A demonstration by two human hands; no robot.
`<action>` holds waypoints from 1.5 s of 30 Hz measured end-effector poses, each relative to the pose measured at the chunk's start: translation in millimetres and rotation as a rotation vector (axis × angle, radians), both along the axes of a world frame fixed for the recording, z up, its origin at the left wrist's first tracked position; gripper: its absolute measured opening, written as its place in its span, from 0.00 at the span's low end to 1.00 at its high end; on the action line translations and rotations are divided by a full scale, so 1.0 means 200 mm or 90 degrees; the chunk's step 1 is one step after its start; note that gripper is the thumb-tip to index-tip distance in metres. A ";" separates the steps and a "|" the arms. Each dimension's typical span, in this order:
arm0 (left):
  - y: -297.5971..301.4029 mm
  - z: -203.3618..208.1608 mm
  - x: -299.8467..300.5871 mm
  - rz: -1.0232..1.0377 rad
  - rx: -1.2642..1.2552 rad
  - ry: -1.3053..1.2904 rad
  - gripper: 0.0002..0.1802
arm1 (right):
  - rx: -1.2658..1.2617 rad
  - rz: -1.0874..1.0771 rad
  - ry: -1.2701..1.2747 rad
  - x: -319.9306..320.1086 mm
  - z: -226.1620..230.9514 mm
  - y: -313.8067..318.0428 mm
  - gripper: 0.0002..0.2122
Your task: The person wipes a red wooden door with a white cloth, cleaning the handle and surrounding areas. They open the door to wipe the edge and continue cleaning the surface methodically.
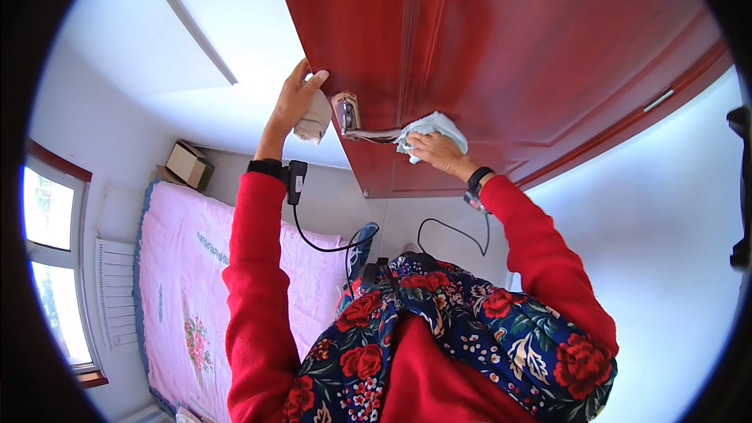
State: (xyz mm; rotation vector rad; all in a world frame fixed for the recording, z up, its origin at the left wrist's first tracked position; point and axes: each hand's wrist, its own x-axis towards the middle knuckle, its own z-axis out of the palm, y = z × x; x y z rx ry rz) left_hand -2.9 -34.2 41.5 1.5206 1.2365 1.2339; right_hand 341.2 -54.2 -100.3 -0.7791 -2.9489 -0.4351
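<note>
A dark red panelled door stands in front of me, with a metal lever handle near its left edge. My right hand presses a pale blue-green cloth against the door at the handle's free end; its fingers are closed on the cloth. At the door's left edge, my left hand grips the edge, thumb toward the front face. Some of its fingers are hidden. A beige bundled cloth shows just below that thumb, beside the edge; whether the hand holds it I cannot tell.
A bed with a pink floral cover lies at the left, a box at its far end. Beyond it are a radiator and a window. Black cables hang from both wrists. A white wall stands right.
</note>
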 end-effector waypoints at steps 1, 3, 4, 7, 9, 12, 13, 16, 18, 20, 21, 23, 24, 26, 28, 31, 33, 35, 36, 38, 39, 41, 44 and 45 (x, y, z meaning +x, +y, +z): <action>0.00 -0.01 0.00 0.002 -0.006 -0.002 0.25 | -0.045 -0.018 0.023 0.00 -0.08 -0.02 0.09; 0.00 -0.01 0.00 0.006 0.000 0.004 0.24 | -0.114 -0.060 0.014 -0.01 -0.21 -0.04 0.10; 0.00 -0.01 0.00 0.004 0.011 0.010 0.24 | -0.144 -0.081 0.057 -0.01 -0.25 -0.05 0.12; 0.01 -0.01 -0.01 -0.005 0.033 0.018 0.23 | -0.133 -0.096 0.101 0.01 -0.29 -0.06 0.13; 0.01 -0.02 -0.01 0.001 0.032 0.024 0.22 | -0.112 -0.102 0.163 0.06 -0.29 -0.08 0.12; 0.02 -0.04 -0.01 0.013 0.040 0.031 0.21 | -0.108 -0.169 0.266 0.20 -0.33 -0.11 0.14; 0.02 -0.05 -0.01 0.013 0.037 0.029 0.22 | -0.090 -0.209 0.263 0.30 -0.35 -0.11 0.14; 0.03 -0.07 -0.01 0.021 0.047 0.047 0.23 | -0.004 -0.406 0.400 0.66 -0.46 -0.12 0.16; 0.04 -0.08 -0.02 0.023 0.023 0.056 0.25 | 0.014 -0.636 0.586 0.93 -0.53 -0.10 0.16; 0.05 -0.08 -0.02 0.022 0.051 0.057 0.25 | 0.027 -0.845 0.864 1.22 -0.53 -0.05 0.15; 0.04 -0.09 -0.03 0.026 0.038 0.063 0.26 | 0.015 -0.889 1.049 1.36 -0.49 -0.03 0.15; 0.04 -0.10 -0.04 0.027 0.029 0.070 0.26 | -0.011 -0.941 1.428 1.54 -0.40 0.00 0.15; 0.05 -0.10 -0.04 0.040 0.016 0.081 0.26 | 0.009 -0.893 1.422 1.59 -0.36 0.01 0.16; 0.05 -0.11 -0.05 0.030 0.038 0.071 0.26 | 0.039 -0.828 1.413 1.65 -0.27 0.05 0.17; 0.06 -0.11 -0.05 0.029 0.079 0.073 0.26 | -0.063 -0.867 1.424 1.62 -0.22 0.11 0.19; 0.05 -0.12 -0.05 0.059 0.017 0.080 0.26 | -0.137 -0.776 1.575 1.43 -0.27 0.16 0.22; 0.04 -0.11 -0.05 0.050 0.054 0.062 0.26 | -0.168 -0.839 1.535 1.23 -0.34 0.15 0.21; 0.04 -0.11 -0.04 0.048 0.046 0.040 0.26 | -0.220 -0.881 1.487 1.05 -0.39 0.11 0.20; 0.03 -0.11 -0.04 0.045 0.027 0.027 0.26 | -0.220 -0.912 1.418 0.95 -0.43 0.09 0.19; 0.03 -0.11 -0.03 0.039 0.009 0.009 0.26 | -0.227 -0.915 1.313 0.78 -0.48 0.06 0.17; 0.03 -0.10 -0.03 0.037 0.010 0.002 0.26 | -0.253 -0.856 1.382 0.69 -0.50 0.07 0.13; 0.03 -0.10 -0.03 0.032 0.021 0.000 0.27 | -0.311 -0.855 1.303 0.53 -0.53 0.06 0.11; 0.03 -0.10 -0.03 0.031 0.029 0.010 0.30 | -0.557 -0.730 1.272 0.28 -0.53 0.03 0.15; 0.03 -0.10 -0.03 0.033 0.018 0.014 0.31 | -0.568 -0.761 1.149 0.19 -0.53 0.04 0.15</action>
